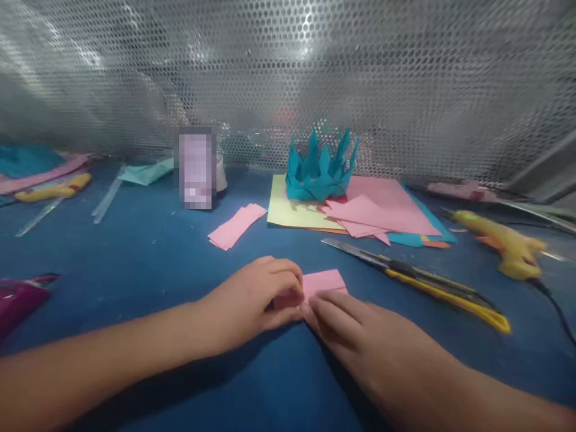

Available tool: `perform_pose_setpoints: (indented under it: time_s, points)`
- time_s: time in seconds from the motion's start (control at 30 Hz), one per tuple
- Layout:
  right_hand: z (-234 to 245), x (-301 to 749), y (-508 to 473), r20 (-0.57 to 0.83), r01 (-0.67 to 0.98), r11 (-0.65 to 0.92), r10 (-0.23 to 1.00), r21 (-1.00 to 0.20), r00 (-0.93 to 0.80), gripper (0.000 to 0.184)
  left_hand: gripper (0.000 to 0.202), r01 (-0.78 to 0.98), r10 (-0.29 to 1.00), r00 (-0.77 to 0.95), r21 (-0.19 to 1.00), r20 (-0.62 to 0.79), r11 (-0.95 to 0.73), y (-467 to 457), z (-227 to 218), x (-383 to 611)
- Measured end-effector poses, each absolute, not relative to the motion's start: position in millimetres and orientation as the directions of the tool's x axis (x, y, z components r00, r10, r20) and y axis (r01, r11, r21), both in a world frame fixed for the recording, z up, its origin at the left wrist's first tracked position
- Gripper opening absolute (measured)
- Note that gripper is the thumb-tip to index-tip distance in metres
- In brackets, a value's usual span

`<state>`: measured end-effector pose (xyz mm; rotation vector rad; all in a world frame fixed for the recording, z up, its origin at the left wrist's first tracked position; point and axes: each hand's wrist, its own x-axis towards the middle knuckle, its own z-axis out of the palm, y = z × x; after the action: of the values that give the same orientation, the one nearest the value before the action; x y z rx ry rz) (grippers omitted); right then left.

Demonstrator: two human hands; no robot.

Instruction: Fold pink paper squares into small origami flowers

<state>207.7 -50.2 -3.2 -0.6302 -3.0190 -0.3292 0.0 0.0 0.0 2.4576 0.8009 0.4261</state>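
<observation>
One pink paper piece (326,280) lies on the blue worktop (148,270), its left end pinched by the left hand (252,295), its near edge by the right hand (375,336), close together. Pink strips (237,227) lie beyond the left hand, a yellow cutter (423,282) beyond the right, and a teal paper crown (315,185) stands on coloured sheets (382,216) farther back.

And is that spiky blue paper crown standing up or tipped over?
Standing up: the blue paper crown has its points aiming upward, and its band sits on the paper sheets.
</observation>
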Motion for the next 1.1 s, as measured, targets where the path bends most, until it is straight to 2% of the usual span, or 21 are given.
perform_pose_setpoints:
  time_s: [0.2, 0.33, 0.47, 0.67, 0.8, 0.97, 1.1]
  points:
    - [-5, 213, -50, 0.086, 0.437, 0.89, 0.429, 0.132, -0.899, 0.03, 0.015, 0.449, 0.563, 0.826, 0.59, 0.012, -0.671, 3, 16, -2]
    - [-3, 213, -49, 0.087, 0.439, 0.889, 0.431, 0.129, -0.898, 0.028, 0.018, 0.458, 0.557, 0.83, 0.608, -0.031, -0.649, 1, 21, -5]
    - [4, 214, -50, 0.128, 0.463, 0.869, 0.447, 0.174, -0.885, 0.023, 0.022, 0.472, 0.561, 0.825, 0.633, -0.072, -0.613, 1, 24, -6]
    - [8, 220, -60, 0.269, 0.618, 0.731, 0.558, 0.289, -0.785, 0.018, 0.024, 0.465, 0.57, 0.818, 0.666, -0.071, -0.583, 0, 24, -7]
    - [9, 225, -63, 0.303, 0.65, 0.69, 0.575, 0.32, -0.76, 0.017, 0.024, 0.478, 0.584, 0.807, 0.679, -0.089, -0.558, 0, 25, -7]
    - [16, 237, -45, 0.323, 0.676, 0.704, 0.602, 0.218, -0.73, 0.022, 0.027, 0.533, 0.619, 0.776, 0.651, -0.12, -0.541, 0, 25, -8]
    - [13, 240, -26, 0.383, 0.706, 0.708, 0.642, 0.036, -0.664, 0.028, 0.023, 0.52, 0.615, 0.785, 0.618, -0.075, -0.59, -1, 26, -8]
